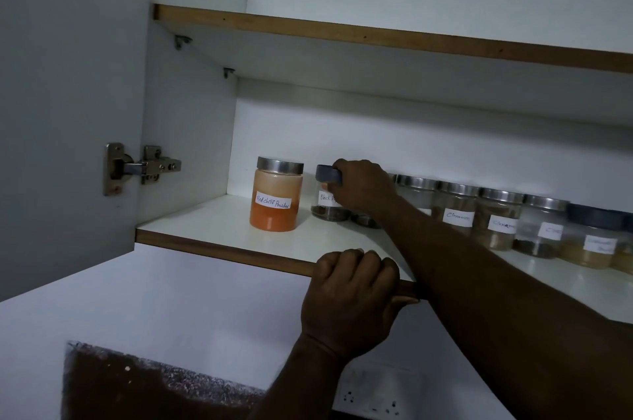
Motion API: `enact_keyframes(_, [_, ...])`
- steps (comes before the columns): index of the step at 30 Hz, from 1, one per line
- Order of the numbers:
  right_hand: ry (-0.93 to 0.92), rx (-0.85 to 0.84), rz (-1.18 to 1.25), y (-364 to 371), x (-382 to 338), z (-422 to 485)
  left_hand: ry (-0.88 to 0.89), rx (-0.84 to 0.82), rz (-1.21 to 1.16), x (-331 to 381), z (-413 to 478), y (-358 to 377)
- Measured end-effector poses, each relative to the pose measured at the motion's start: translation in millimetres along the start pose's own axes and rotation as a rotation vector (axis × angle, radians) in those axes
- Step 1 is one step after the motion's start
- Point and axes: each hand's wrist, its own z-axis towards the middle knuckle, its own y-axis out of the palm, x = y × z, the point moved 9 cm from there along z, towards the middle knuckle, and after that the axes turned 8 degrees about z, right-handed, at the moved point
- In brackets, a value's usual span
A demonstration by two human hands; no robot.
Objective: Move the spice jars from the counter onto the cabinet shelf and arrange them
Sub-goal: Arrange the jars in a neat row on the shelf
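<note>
View from a head camera looking up into an open wall cabinet. The lower shelf [219,227] carries a row of clear spice jars along the back wall.

The right hand [363,186] reaches in from the right. Its fingers curl round the dark lid and upper body of the pepper jar [327,207], which stands upright on the shelf just right of the chilli jar [276,195], apart from it. The left hand [349,296] grips the front edge of the shelf, fingers over the top and thumb beneath.

The task looks far along. At least seven jars are on the shelf, and the pepper jar seems to be getting set or nudged into line. The counter is not in view, so I cannot tell whether any jars are left there. There is a gap between the chilli jar and the rest, so some arranging may remain.

All labels are white with handwriting. The chilli jar reads "Red chilli Powder". The pepper jar reads "Black P", the rest hidden by the hand. Right of the arm, one cinnamon jar [455,210] reads "Cinnamon" and a second cinnamon jar [498,224] seems to read the same. The labels further right are too blurred to read.
</note>
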Motion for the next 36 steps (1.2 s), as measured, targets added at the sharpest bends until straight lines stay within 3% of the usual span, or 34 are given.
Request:
enact_keyframes(3, [0.032, 0.053, 0.091, -10, -2, -5, 0.003, -0.002, -0.002, 0, 1, -1])
enact_keyframes(5, [0.036, 0.200, 0.125, -32, -7, -8, 0.006, -0.003, -0.007, 1, 1, -1])
enact_keyframes(9, [-0.143, 0.409, 0.290, -69, -53, -18, 0.005, -0.002, -0.010, 0, 0, -1])
enact_keyframes(12, [-0.285, 0.276, 0.233, -61, -100, -16, 0.003, 0.009, -0.024, -2, 2, -3])
enact_keyframes(15, [-0.287, 0.064, 0.164, -33, -119, -10, -0.008, 0.016, -0.067, -1, 3, -6])
enact_keyframes(20, [-0.273, 0.105, 0.123, -22, -118, -1, -0.021, 0.018, -0.086, -1, 4, -8])
enact_keyframes(28, [-0.123, -0.048, 0.057, 0, -82, 27, 0.003, 0.083, -0.028, -1, 3, -9])
enact_keyframes(36, [-0.089, -0.075, -0.003, 18, -65, 49, 0.004, 0.104, -0.022, 0, 2, -7])
